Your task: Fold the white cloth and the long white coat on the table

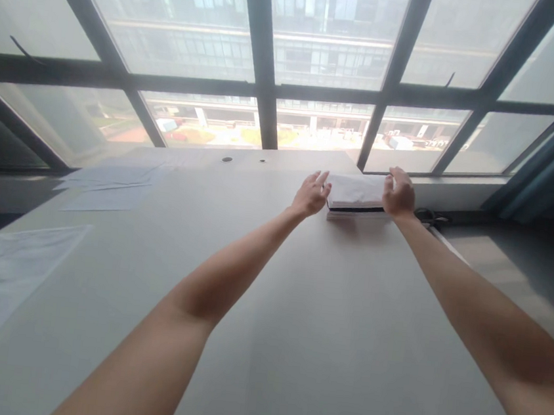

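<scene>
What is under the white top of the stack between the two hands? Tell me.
At the near edge, a black layer shows, with white layers below it; the rest is covered.

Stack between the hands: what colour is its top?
White; the stack's top shows best in the head view.

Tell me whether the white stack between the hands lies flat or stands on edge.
Flat. The white stack has its broad top facing up, and its layered edge shows along the near side.
</scene>
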`<state>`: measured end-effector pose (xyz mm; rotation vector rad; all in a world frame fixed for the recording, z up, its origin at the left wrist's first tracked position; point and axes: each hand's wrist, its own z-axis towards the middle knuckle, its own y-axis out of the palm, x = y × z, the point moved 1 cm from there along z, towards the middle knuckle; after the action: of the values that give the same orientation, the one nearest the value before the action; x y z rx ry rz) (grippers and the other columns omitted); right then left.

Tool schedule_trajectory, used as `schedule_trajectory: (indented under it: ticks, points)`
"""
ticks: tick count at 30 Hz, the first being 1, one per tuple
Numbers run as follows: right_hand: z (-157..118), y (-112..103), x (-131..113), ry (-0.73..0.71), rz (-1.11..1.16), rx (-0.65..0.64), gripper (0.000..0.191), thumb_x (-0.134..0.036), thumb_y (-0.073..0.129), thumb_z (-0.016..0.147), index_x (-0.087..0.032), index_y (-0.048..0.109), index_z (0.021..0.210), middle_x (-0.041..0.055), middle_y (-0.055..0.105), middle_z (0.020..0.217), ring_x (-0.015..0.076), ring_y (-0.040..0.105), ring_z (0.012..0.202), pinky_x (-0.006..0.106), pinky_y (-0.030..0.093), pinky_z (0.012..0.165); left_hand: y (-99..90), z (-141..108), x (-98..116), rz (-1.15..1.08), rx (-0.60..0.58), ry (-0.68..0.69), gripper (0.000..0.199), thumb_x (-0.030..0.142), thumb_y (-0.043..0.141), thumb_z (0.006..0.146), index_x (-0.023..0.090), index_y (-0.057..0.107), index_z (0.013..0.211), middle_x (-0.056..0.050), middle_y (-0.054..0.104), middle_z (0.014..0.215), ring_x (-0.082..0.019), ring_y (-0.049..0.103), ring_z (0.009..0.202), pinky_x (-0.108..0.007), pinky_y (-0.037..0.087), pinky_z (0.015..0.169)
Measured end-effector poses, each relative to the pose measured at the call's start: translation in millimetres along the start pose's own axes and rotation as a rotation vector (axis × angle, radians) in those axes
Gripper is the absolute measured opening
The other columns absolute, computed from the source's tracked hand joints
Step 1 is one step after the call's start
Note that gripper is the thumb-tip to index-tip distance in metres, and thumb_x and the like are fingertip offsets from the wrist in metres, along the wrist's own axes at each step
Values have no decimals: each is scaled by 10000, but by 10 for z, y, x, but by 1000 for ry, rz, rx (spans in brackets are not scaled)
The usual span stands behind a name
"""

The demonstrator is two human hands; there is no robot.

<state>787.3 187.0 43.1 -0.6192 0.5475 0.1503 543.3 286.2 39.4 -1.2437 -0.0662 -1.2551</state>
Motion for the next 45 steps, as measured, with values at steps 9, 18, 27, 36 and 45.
schedule_trajectory:
  ticks: [9, 18, 27, 36, 45]
  points:
    - [-1479, 80, -1371, -107, 315, -249, 287, -252, 515, 864, -213, 704, 1078, 152, 662, 1269, 303, 581, 1250, 487, 409, 1149, -926, -1952, -143, 222, 45, -142, 425, 264, 464, 983, 118, 606, 1355, -187, 581, 1439, -277, 482, 1409, -443, 325, 1225]
    - [-2965, 234, -2562, -100, 444, -496, 273, -230, 530, 858, -253, 746, 1023, 132, 693, 1222, 305, 632, 1212, 499, 452, 1117, -1334, -3891, 92, 392, -90, -307, 408, 243, 512, 952, 194, 640, 1336, -155, 572, 1468, -280, 463, 1431, -451, 309, 1232]
    - [-3717, 143, -2826, -389, 111, -635, 268, -277, 580, 924, -238, 775, 1104, 155, 687, 1302, 338, 602, 1246, 481, 439, 1099, -1299, -4372, 204, 431, -150, -272, 392, 340, 503, 999, 218, 630, 1349, -144, 553, 1482, -300, 458, 1409, -473, 319, 1215]
    - [-3750, 271, -2636, -506, 43, -597, 364, -318, 517, 953, -176, 755, 1188, 178, 684, 1303, 330, 611, 1232, 484, 460, 1080, -1373, -4406, 148, 455, -154, -153, 357, 301, 555, 977, 199, 662, 1302, -105, 626, 1409, -247, 559, 1321, -406, 415, 1164]
    - [-3778, 314, -2586, -512, 30, -609, 415, -296, 487, 940, -146, 743, 1231, 182, 668, 1339, 345, 598, 1254, 491, 462, 1091, -3038, -4944, -141, 144, 172, -426, 380, 291, 522, 942, 151, 704, 1245, -115, 720, 1284, -248, 673, 1197, -383, 494, 1090]
